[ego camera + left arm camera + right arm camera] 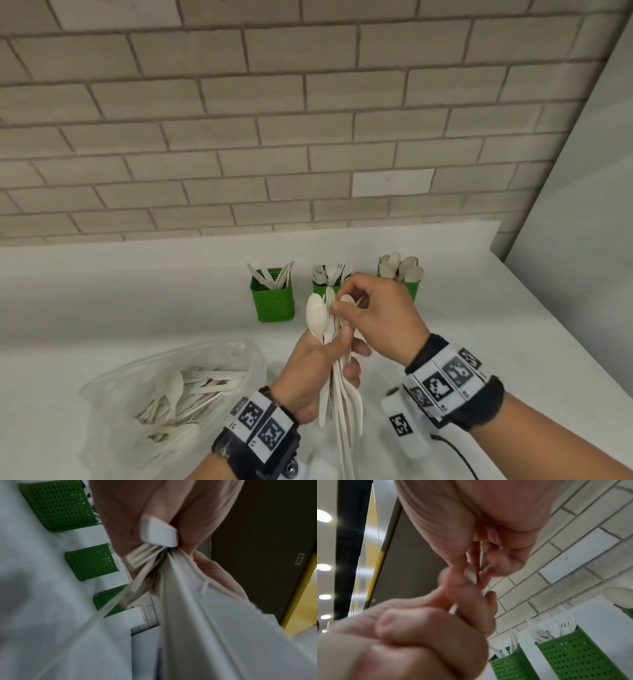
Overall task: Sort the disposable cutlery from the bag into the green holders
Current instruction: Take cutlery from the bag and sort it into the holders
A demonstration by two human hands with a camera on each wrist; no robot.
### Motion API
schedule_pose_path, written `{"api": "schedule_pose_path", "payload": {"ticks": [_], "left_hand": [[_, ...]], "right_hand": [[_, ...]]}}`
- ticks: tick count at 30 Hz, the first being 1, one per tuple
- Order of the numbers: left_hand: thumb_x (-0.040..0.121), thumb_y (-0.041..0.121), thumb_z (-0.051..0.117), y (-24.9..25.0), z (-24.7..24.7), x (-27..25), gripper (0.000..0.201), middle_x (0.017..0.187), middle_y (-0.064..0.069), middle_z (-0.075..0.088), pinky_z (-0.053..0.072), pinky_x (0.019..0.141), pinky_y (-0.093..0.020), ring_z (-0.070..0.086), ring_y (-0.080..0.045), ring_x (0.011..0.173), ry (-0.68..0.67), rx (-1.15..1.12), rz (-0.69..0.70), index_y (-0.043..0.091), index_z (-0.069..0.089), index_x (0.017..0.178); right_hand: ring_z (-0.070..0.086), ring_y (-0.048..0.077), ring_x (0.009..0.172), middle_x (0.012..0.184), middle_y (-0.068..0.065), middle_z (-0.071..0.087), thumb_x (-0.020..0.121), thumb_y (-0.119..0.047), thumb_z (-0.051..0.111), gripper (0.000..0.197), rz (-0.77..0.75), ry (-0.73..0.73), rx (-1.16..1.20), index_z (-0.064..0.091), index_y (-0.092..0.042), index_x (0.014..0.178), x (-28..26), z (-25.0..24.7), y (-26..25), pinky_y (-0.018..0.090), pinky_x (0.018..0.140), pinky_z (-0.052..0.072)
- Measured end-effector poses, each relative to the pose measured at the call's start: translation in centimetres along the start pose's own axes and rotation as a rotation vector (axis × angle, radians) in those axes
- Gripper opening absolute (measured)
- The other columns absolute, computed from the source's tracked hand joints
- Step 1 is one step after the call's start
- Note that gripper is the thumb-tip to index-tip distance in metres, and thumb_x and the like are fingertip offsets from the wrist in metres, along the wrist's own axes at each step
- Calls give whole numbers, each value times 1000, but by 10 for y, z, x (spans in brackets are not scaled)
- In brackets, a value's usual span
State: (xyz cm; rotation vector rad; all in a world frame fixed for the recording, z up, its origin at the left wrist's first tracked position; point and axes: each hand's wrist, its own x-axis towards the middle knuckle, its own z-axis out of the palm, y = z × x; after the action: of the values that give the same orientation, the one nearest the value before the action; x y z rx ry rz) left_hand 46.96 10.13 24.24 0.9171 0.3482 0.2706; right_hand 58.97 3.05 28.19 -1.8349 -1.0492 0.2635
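My left hand (329, 356) grips a bundle of white disposable cutlery (337, 394) upright above the counter, spoon bowls at the top. Its handles (197, 608) fan out toward the left wrist camera. My right hand (359, 308) pinches the top of one piece in the bundle, a spoon bowl (347, 299) showing between thumb and fingers. Three green holders stand by the wall: the left one (273, 298) with knives, the middle one (323, 286) with forks, the right one (411, 287) with spoons, partly hidden behind my right hand. A clear plastic bag (171, 394) of cutlery lies at the lower left.
The white counter (137, 308) runs to a brick wall (274, 137) at the back. A white device with a marker and a black cable (407, 425) lies under my right wrist. The counter edge slants down on the right.
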Motion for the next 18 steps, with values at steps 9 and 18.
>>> {"api": "schedule_pose_path", "payload": {"ticks": [9,18], "left_hand": [[89,40,56,20,-12,0,25,58,2,33,28,42,-21,31,-9,42,163,-375,164,15,55,89],[80,39,60,18,-12,9,24,53,7,32,27,42,-17,31,-4,39,223,-427,265,19,49,70]], "right_hand": [[68,13,78,95,-4,67,78,-71,53,47,234,-246,212,49,-34,108,-64,-1,7,37,71,55],[62,24,69,109,14,47,69,-26,78,59,488,-421,590,51,-23,122,-103,20,4,46,59,56]]}}
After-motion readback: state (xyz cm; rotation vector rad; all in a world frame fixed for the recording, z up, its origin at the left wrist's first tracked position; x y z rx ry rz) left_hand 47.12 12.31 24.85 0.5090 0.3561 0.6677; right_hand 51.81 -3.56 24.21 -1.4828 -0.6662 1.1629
